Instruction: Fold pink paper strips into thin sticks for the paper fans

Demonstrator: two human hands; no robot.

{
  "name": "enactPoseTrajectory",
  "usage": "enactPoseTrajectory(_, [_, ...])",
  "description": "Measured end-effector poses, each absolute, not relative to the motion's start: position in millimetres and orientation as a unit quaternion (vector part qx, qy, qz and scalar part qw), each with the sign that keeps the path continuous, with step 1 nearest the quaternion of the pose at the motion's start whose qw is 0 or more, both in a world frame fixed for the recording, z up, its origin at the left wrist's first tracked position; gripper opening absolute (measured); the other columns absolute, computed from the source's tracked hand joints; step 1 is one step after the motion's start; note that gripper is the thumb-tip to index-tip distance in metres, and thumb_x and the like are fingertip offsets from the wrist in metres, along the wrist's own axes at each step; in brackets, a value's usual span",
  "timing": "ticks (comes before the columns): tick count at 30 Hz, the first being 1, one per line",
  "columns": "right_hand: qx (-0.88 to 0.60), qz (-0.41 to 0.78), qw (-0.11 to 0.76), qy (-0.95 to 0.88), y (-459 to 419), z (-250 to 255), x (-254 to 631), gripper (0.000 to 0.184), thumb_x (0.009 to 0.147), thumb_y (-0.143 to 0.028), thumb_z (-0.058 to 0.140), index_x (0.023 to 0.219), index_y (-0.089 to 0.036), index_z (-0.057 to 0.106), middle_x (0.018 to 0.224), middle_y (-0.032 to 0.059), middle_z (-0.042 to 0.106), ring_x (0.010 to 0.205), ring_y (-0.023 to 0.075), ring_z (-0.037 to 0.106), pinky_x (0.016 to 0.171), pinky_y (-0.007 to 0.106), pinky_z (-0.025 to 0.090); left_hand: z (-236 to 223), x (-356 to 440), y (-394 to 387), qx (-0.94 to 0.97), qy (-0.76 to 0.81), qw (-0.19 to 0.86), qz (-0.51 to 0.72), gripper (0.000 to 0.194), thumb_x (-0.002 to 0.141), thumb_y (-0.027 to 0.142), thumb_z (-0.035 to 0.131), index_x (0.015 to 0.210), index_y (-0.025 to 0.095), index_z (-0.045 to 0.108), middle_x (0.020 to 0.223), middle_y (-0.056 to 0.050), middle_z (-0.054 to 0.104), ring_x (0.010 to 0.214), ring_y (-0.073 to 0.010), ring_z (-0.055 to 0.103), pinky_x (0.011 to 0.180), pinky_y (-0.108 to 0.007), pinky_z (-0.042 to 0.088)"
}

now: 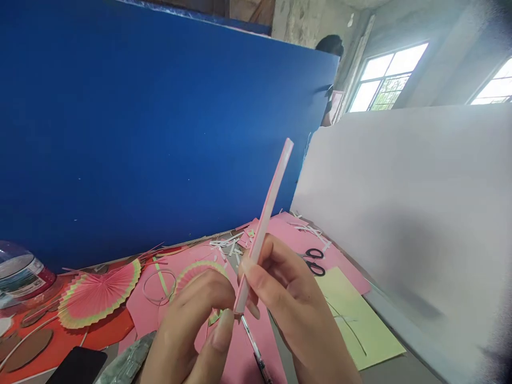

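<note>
A narrow folded paper strip (264,224), white on its face with pink edges, stands tilted up in front of me. My right hand (288,298) is closed on its lower half, thumb in front and fingers behind. My left hand (196,320) is curled, its thumb and forefinger pinched at the strip's bottom end. Below the hands a pen (256,346) lies on pink paper (236,362). Behind my left hand a pleated pink fan with a yellow-green rim (200,268) is partly hidden.
Another pleated fan (100,296) lies left, near a plastic bottle (24,272) and a black phone (78,365). Black-handled scissors (316,261), pale yellow paper (360,320) and white paper scraps (228,245) lie beyond. Blue (160,133) and white (420,202) panels enclose the table.
</note>
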State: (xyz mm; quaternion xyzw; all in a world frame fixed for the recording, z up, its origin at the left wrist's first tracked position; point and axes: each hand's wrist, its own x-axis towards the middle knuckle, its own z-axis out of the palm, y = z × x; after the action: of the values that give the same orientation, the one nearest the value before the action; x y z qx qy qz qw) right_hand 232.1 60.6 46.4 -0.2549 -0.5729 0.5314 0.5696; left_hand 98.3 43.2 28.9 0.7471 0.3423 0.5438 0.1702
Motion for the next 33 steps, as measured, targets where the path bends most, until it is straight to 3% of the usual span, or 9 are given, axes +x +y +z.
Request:
enactPoseTrajectory(6, [-0.296, 0.464, 0.569, -0.611, 57.9, 47.1, 237.1, 0.02, 0.094, -0.021, 0.051, 0.074, -0.02, 0.048, 0.065, -0.0043, 0.055, 0.053, 0.0063, 0.046, 0.051, 0.018, 0.04, 21.4, 94.9, 45.3, 0.741, 0.301, 0.225, 0.557, 0.025, 0.097, 0.021, 0.037, 0.079, 0.024, 0.054, 0.067, 0.002, 0.052, 0.06, -0.0128, 0.051, 0.055, -0.024, 0.044])
enactPoseTrajectory(13, [-0.271, 0.526, 0.549, -0.59, 57.8, 50.2, 234.8, 0.02, 0.094, -0.019, 0.052, 0.075, -0.02, 0.047, 0.065, -0.0048, 0.055, 0.054, 0.0058, 0.047, 0.055, 0.018, 0.043, 23.1, 99.1, 44.1, 0.735, 0.305, 0.23, 0.559, 0.021, 0.097, 0.022, 0.04, 0.086, 0.025, 0.058, 0.073, 0.003, 0.057, 0.065, -0.0114, 0.053, 0.06, -0.022, 0.044])
enactPoseTrajectory(21, [-0.298, 0.511, 0.527, -0.61, 57.4, 48.7, 234.7, 0.018, 0.097, -0.022, 0.045, 0.079, -0.021, 0.044, 0.065, -0.0062, 0.051, 0.055, 0.0066, 0.048, 0.053, 0.019, 0.042, 21.0, 96.8, 44.8, 0.749, 0.301, 0.224, 0.546, 0.019, 0.096, 0.024, 0.043, 0.091, 0.026, 0.061, 0.072, 0.002, 0.058, 0.064, -0.0121, 0.054, 0.06, -0.021, 0.045])
enactPoseTrajectory(23, [-0.322, 0.442, 0.562, -0.62, 57.2, 43.5, 232.4, 0.011, 0.094, -0.022, 0.051, 0.087, -0.024, 0.042, 0.071, -0.0063, 0.049, 0.06, 0.0079, 0.049, 0.058, 0.021, 0.045, 21.2, 98.4, 43.7, 0.743, 0.312, 0.214, 0.553, 0.018, 0.095, 0.022, 0.043, 0.085, 0.025, 0.059, 0.069, 0.003, 0.055, 0.061, -0.0124, 0.051, 0.057, -0.022, 0.044])
enactPoseTrajectory(27, [-0.364, 0.137, 0.611, -0.689, 57.6, 37.0, 228.6, 0.026, 0.086, -0.012, 0.061, 0.105, -0.025, 0.05, 0.095, -0.0019, 0.056, 0.089, 0.0114, 0.055, 0.081, 0.027, 0.047, 21.5, 100.3, 42.6, 0.711, 0.366, 0.194, 0.568, 0.021, 0.093, 0.015, 0.043, 0.075, 0.023, 0.051, 0.067, 0.004, 0.052, 0.061, -0.0114, 0.051, 0.058, -0.02, 0.044])
enactPoseTrajectory(29, [-0.349, 0.055, 0.578, -0.735, 57.5, 38.5, 228.1, 0.022, 0.088, -0.008, 0.059, 0.105, -0.022, 0.056, 0.104, -0.0004, 0.062, 0.099, 0.0114, 0.057, 0.095, 0.029, 0.043, 20.7, 98.6, 44.2, 0.695, 0.393, 0.188, 0.572, 0.02, 0.094, 0.015, 0.042, 0.081, 0.023, 0.055, 0.071, 0.003, 0.056, 0.065, -0.0113, 0.054, 0.061, -0.02, 0.046])
enactPoseTrajectory(33, [-0.347, 0.019, 0.518, -0.781, 56.0, 43.7, 227.1, 0.016, 0.094, -0.009, 0.052, 0.105, -0.018, 0.061, 0.109, -0.0015, 0.069, 0.104, 0.0083, 0.061, 0.113, 0.029, 0.024, 16.8, 89.7, 50.7, 0.693, 0.42, 0.163, 0.563, 0.02, 0.096, 0.015, 0.042, 0.096, 0.024, 0.059, 0.084, 0.001, 0.062, 0.075, -0.0121, 0.057, 0.061, -0.018, 0.048])
